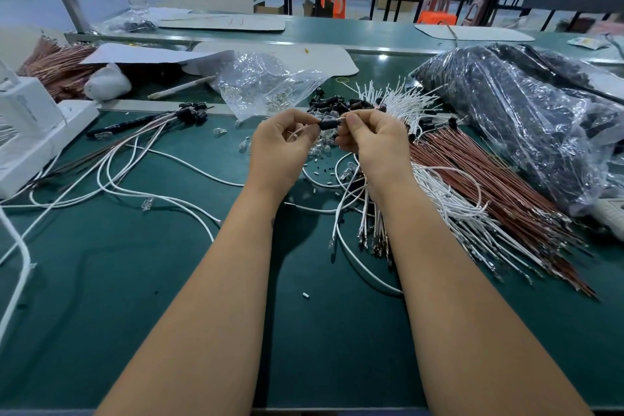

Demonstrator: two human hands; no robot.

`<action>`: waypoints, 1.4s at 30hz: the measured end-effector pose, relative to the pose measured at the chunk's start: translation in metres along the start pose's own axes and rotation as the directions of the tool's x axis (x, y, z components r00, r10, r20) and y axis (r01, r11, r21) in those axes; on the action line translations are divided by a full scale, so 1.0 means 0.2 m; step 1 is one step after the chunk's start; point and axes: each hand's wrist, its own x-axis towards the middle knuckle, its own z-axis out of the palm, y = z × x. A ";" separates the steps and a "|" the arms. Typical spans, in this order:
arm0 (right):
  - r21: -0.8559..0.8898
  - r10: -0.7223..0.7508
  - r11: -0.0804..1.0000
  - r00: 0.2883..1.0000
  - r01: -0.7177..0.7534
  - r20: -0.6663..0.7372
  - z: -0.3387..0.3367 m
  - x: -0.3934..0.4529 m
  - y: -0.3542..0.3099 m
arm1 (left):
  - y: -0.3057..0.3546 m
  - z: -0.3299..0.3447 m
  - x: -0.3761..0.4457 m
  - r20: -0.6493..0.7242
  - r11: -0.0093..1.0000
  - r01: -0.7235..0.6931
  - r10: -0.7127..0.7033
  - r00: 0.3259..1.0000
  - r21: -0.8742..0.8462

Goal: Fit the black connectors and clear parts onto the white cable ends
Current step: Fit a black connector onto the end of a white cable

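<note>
While the right hand (368,137) is pinching a black connector (328,125) and the left hand (282,142) is pinching a white cable (297,134), the grip is narrow; a misaligned cable end is risking bending or slipping.

Left hand (282,142) and right hand (373,142) raised together, fingers pinched, forearms extended

Green bench (135,314) under loose white cables (141,192), copper wire bundle (499,192), black connectors (337,104), plastic bags (266,84).
</note>
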 end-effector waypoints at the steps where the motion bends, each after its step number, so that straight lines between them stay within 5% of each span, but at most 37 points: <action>1: -0.023 -0.008 1.000 1.000 0.008 -0.001 0.00 0.00 0.00 | 0.00 0.00 0.00 0.002 1.000 -0.014 0.014 1.000 0.002; 10: -0.384 -0.259 0.892 0.966 0.240 0.002 0.02 -0.02 0.00 | -0.02 0.02 0.00 0.015 0.982 -0.073 0.072 0.997 0.176; 23: 0.126 -0.002 0.992 1.000 0.000 0.020 0.00 0.00 0.02 | 0.02 0.02 -0.02 -0.023 0.997 0.046 -0.048 0.999 -0.054; 30: 0.085 0.000 0.996 0.991 -0.011 0.136 0.01 -0.02 0.01 | 0.04 0.03 -0.03 -0.047 0.996 0.053 -0.057 0.997 -0.074; 39: 0.098 -0.029 0.995 0.998 0.023 0.061 0.00 0.00 0.00 | 0.08 0.03 -0.03 0.114 0.955 0.134 -0.107 0.988 -0.263; 42: -0.052 -0.073 0.996 0.995 0.077 0.066 -0.02 0.00 -0.02 | 0.07 0.04 -0.02 0.104 0.959 0.135 -0.112 0.988 -0.250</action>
